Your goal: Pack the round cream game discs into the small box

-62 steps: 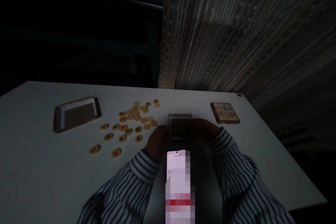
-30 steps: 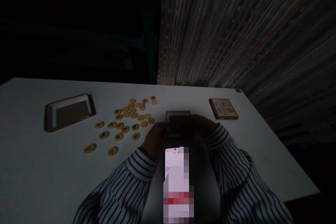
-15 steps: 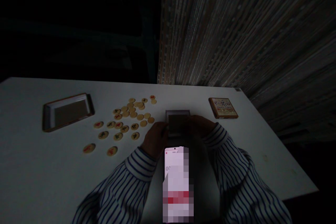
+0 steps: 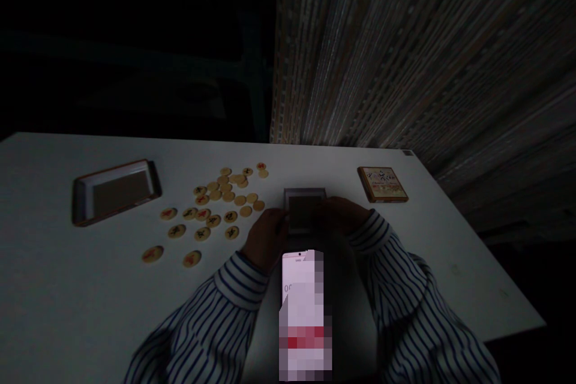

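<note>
Between my two hands is a small, shallow open box (image 4: 304, 209) with pale walls and a dark brownish bottom. My left hand (image 4: 264, 238) is closed at its left edge, fingers curled. At the opposite edge, my right hand (image 4: 345, 216) grips the box too, its fingertips lost in shadow over the inside. Just below the box lies a lit phone (image 4: 302, 306) between my forearms, its screen mostly blurred out. To the left, several round Chinese chess pieces (image 4: 202, 233) are scattered, some with red or dark characters up and some showing plain faces.
A shallow open tray-like box part (image 4: 96, 216) stands at the left of the white table (image 4: 99, 312). A flat, decorated Chinese chess box (image 4: 384, 185) lies at the right. Behind the table hangs a striped curtain (image 4: 360, 60); the surroundings are very dark.
</note>
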### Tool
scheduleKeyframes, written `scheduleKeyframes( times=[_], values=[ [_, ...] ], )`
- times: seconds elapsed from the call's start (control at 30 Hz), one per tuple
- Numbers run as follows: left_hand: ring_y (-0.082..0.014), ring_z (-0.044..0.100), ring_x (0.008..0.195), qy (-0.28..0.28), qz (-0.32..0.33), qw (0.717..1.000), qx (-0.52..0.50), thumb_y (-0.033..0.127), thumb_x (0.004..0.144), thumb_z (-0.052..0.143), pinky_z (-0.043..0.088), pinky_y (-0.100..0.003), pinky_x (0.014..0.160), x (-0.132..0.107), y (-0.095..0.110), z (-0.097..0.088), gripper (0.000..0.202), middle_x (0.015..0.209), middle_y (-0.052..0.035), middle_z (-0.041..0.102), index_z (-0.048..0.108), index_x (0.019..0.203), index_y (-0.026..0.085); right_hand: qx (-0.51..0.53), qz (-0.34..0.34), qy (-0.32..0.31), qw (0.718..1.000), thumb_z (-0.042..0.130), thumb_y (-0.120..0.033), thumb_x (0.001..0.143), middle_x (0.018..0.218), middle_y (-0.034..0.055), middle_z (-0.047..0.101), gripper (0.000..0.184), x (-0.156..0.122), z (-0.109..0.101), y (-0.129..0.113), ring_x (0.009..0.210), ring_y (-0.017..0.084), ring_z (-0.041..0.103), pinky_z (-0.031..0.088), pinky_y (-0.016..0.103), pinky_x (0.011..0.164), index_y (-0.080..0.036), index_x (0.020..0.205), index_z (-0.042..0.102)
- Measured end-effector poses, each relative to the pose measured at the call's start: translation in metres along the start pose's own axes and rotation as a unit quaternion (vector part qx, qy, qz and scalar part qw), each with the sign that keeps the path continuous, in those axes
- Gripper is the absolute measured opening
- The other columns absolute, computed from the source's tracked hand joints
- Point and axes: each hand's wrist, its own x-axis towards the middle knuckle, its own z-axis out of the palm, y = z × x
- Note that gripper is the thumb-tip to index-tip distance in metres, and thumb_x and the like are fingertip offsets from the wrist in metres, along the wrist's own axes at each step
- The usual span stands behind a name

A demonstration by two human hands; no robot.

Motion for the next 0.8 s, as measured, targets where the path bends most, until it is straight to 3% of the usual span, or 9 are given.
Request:
scheduleKeyframes(
  times=[0.8],
  values=[
    [-0.0184,0.058,0.087,-0.013,-0.015,1.0,0.013,0.019,0.078,0.042,0.047,-0.032,0.079,0.0,0.0033,-0.003,0.026,0.093,-0.0086,0.062,0.059,0.097,0.013,0.01,-0.01,0.004,1.0,0.046,-0.018,0.076,0.078,0.0055,0.065,0.019,-0.0021,-0.0004,-0.0004,0.07,0.013,0.058,0.04,0.023,0.063,-0.015,0.076,0.065]
  ],
)
